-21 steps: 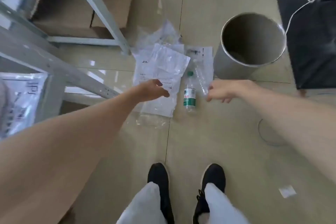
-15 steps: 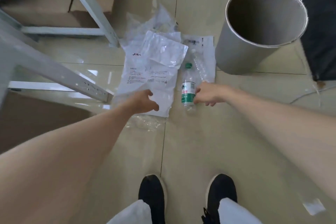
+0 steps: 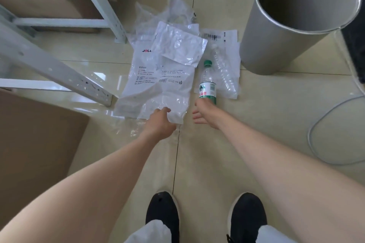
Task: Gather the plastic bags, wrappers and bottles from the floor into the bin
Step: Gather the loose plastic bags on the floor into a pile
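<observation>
A pile of clear and white plastic bags lies on the tiled floor. Beside it lies a green-capped, green-labelled bottle, and to its right a clear crushed bottle rests on a wrapper. The grey round bin stands upright at the upper right, its inside bare as far as it shows. My left hand pinches the near corner of the big printed bag. My right hand is at the base of the green-labelled bottle, fingers spread, touching it without a clear grip.
White metal shelf legs and cardboard boxes crowd the left side. A white cable loops on the floor at the right. A dark object sits behind the bin. My black shoes stand at the bottom.
The camera has dropped closer to the floor. My left hand went from the bag's middle to its near corner and pinched it. My right hand slid from the bottle's side to its base.
</observation>
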Demonstrator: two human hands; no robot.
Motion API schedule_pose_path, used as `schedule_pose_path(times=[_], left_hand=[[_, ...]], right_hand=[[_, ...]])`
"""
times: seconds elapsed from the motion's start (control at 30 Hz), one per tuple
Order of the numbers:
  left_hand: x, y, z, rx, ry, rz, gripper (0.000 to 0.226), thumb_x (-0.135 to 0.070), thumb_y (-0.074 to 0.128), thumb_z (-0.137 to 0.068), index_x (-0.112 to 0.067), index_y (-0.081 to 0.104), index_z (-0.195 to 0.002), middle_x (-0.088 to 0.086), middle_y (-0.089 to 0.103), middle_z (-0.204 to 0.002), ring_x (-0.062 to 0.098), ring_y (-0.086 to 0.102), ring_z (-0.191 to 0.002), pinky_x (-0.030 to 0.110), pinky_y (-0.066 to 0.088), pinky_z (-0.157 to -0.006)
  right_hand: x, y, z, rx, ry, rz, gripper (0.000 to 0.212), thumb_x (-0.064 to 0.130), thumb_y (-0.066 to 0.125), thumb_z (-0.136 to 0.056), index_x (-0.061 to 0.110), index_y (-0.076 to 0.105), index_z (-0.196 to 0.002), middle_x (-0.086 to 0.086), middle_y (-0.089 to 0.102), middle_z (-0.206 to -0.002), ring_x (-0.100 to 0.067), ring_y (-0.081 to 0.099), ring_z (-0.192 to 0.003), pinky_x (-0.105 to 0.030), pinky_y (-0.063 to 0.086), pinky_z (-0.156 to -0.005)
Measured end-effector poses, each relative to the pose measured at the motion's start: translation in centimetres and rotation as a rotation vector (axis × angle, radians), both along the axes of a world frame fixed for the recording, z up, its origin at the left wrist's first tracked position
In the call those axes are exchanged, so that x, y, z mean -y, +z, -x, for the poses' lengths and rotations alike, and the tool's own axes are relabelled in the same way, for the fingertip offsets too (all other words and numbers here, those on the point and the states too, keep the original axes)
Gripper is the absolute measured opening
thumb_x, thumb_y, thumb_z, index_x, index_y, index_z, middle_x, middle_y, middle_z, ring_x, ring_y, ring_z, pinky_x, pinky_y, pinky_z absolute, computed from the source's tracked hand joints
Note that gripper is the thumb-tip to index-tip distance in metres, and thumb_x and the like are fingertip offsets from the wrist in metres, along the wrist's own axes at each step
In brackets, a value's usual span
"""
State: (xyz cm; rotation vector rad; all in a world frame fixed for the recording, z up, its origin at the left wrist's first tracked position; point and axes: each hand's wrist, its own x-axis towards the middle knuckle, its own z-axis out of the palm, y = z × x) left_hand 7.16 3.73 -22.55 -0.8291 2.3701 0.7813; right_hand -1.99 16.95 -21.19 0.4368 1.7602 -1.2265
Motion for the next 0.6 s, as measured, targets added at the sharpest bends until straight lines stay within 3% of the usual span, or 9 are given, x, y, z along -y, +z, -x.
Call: schedule_pose_path(times=[0.07,0.13,0.17,0.2,0.27,0.33,0.43,0.53,0.6], left_hand=[[-0.9,-0.4,-0.1,-0.016,0.013,-0.040,0.073,-0.022,0.064,-0.075,-0.020,0.038,-0.143,0.009,0.038,-0.145,0.029,0.053,-0.119,0.035,0.048,-0.089],[-1.6,-0.9,0.2,-0.010,0.041,-0.092,0.074,-0.018,0.063,-0.076,-0.020,0.036,-0.145,0.010,0.037,-0.145,0.029,0.055,-0.117,0.035,0.049,-0.087],[-1.9,-1.1,0.6,-0.013,0.069,-0.101,0.073,-0.013,0.060,-0.077,-0.020,0.035,-0.145,0.011,0.037,-0.145,0.029,0.054,-0.118,0.036,0.049,-0.089],[-2.1,-1.3,1.0,-0.030,0.105,-0.102,0.072,-0.009,0.056,-0.078,-0.019,0.033,-0.146,0.012,0.038,-0.146,0.030,0.052,-0.121,0.039,0.048,-0.093],[-2.3,-1.6,2.1,-0.075,0.157,-0.110,0.072,-0.003,0.046,-0.081,-0.018,0.029,-0.149,0.014,0.037,-0.149,0.031,0.047,-0.129,0.038,0.044,-0.100],[-2.0,-1.8,2.7,-0.090,0.159,-0.145,0.070,-0.002,0.041,-0.084,-0.017,0.027,-0.151,0.014,0.038,-0.152,0.028,0.050,-0.126,0.028,0.044,-0.092],[-1.6,-1.5,2.9,-0.115,0.315,-0.275,0.066,-0.002,0.037,-0.086,-0.019,0.034,-0.149,0.018,0.049,-0.144,0.027,0.062,-0.101,0.024,0.046,-0.078],[-1.1,-0.7,3.5,-0.081,0.488,-0.366,0.053,-0.004,0.036,-0.090,-0.011,0.043,-0.142,0.016,0.048,-0.144,0.031,0.051,-0.122,0.038,0.041,-0.105],[-0.8,-0.2,3.4,-0.026,0.491,-0.327,0.043,-0.005,0.035,-0.091,0.001,0.050,-0.130,0.022,0.050,-0.141,0.036,0.050,-0.122,0.045,0.037,-0.106]], right_hand=[[0.6,-0.5,-0.5,0.022,-0.091,0.037,0.034,0.015,0.037,-0.090,0.002,0.055,-0.116,-0.022,0.061,-0.099,-0.031,0.061,-0.092,-0.042,0.055,-0.091],[1.2,-1.3,-0.7,0.039,-0.093,0.019,0.015,0.024,0.038,-0.089,0.017,0.049,-0.081,-0.006,0.044,-0.076,-0.019,0.047,-0.073,-0.033,0.046,-0.086],[1.4,-1.9,-0.5,0.051,-0.116,0.022,0.018,0.029,0.038,-0.090,0.021,0.041,-0.074,-0.002,0.038,-0.074,-0.019,0.044,-0.076,-0.032,0.041,-0.091],[1.8,-2.0,-0.4,0.070,-0.134,0.050,0.019,0.033,0.037,-0.092,0.022,0.044,-0.078,-0.002,0.043,-0.078,-0.021,0.047,-0.088,-0.033,0.038,-0.101],[2.2,-2.7,0.2,0.104,-0.205,0.120,0.039,0.045,0.035,-0.096,0.019,0.051,-0.121,-0.009,0.056,-0.120,-0.025,0.046,-0.122,-0.036,0.030,-0.114],[2.4,-3.2,0.8,0.164,-0.277,0.157,0.060,0.052,0.031,-0.097,0.013,0.037,-0.142,-0.019,0.045,-0.146,-0.031,0.043,-0.135,-0.037,0.032,-0.114],[2.4,-2.6,1.3,0.238,-0.317,0.183,0.062,0.053,0.027,-0.099,0.009,0.038,-0.142,-0.019,0.050,-0.142,-0.035,0.058,-0.119,-0.037,0.043,-0.101],[2.7,-0.6,2.1,0.241,-0.396,0.233,0.044,0.044,0.027,-0.099,0.023,0.036,-0.136,-0.008,0.037,-0.149,-0.031,0.068,-0.091,-0.036,0.047,-0.084],[2.9,0.2,1.8,0.257,-0.357,0.214,0.051,0.052,0.019,-0.099,0.027,0.032,-0.142,-0.007,0.033,-0.150,-0.027,0.063,-0.083,-0.032,0.046,-0.073]])
